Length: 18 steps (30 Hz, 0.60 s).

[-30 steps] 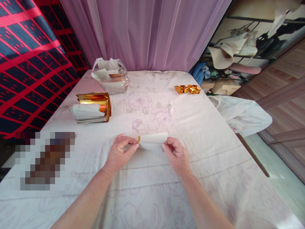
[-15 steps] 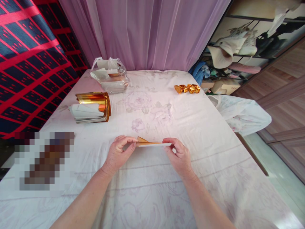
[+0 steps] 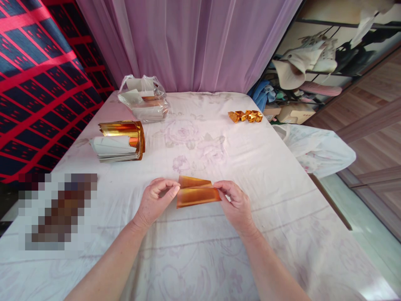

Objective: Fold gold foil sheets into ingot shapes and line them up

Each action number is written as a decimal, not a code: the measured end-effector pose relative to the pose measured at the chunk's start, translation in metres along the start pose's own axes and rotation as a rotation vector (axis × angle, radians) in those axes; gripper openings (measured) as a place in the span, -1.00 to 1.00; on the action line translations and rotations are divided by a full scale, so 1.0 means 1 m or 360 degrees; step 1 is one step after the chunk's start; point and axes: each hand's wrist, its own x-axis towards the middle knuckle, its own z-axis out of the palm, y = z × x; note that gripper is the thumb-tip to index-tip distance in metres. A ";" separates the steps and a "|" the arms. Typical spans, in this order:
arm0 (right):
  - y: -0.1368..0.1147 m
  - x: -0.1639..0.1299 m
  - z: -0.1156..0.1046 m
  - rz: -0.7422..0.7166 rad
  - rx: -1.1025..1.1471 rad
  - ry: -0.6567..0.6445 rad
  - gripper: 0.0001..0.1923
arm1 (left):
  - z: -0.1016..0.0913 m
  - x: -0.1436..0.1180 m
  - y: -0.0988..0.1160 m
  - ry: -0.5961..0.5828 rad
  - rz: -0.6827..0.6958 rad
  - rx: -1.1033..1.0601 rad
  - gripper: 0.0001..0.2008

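Between my hands, just above the cloth, is a sheet of gold foil paper (image 3: pixel 198 197), its shiny side up and a crease running across its middle. My left hand (image 3: pixel 157 200) pinches the left end of the sheet between thumb and forefinger. At the right end, my right hand (image 3: pixel 235 203) grips it the same way, with the thumb at the near side. Folded gold foil pieces (image 3: pixel 244 116) lie together at the far right of the table. A curved stack of gold foil sheets (image 3: pixel 120 142) with white backs sits at the left.
A clear plastic bag (image 3: pixel 144 100) of more paper stands at the back left. The table bears a floral cloth (image 3: pixel 200 259). Beyond it hangs a purple curtain (image 3: pixel 188 46). Shelves with shoes and a cap (image 3: pixel 290 74) are at the right. A blurred patch covers the left edge.
The foil sheet was folded nearly flat with a white edge showing. It is now spread out, gold side up, with its near half lowered toward me. Both hands stay almost in place.
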 end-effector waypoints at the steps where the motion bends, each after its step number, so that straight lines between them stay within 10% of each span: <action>1: 0.000 0.000 0.000 -0.0004 0.0013 0.0002 -0.82 | 0.001 0.000 -0.001 0.0006 -0.0009 0.0003 -0.79; 18: 0.004 -0.005 0.007 0.0059 0.0152 -0.0029 -0.87 | 0.008 0.001 -0.009 -0.0012 0.0113 0.0248 -0.91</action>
